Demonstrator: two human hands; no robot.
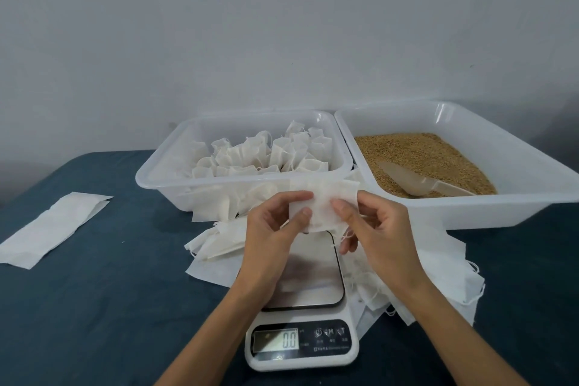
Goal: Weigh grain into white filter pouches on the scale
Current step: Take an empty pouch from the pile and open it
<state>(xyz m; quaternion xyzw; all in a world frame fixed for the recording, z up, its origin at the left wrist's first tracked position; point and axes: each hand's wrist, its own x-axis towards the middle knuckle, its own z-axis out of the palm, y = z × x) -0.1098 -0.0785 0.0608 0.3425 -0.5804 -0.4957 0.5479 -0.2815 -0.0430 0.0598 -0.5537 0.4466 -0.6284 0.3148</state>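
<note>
Below, dark blue tabletop (103, 307), pale wall (282, 25)

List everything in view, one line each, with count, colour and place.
Empty white filter pouch: one, white, pinched between both hands above the scale.
Digital kitchen scale: one, white with a steel platform, front centre, display reading 0.0.
Translucent plastic tub of filled pouches: one, whitish, behind the scale on the left.
Translucent plastic tub of grain: one, whitish, back right.
Golden-brown grain: a bed, in the right tub.
Beige plastic scoop: one, lying on the grain.
Loose flat pouches: many, white, heaped around the scale.
Flat white sheet: one, far left on the cloth.
Dark teal cloth: one, covering the table.
Left hand: holds the pouch's left side.
Right hand: holds its right side.
</note>
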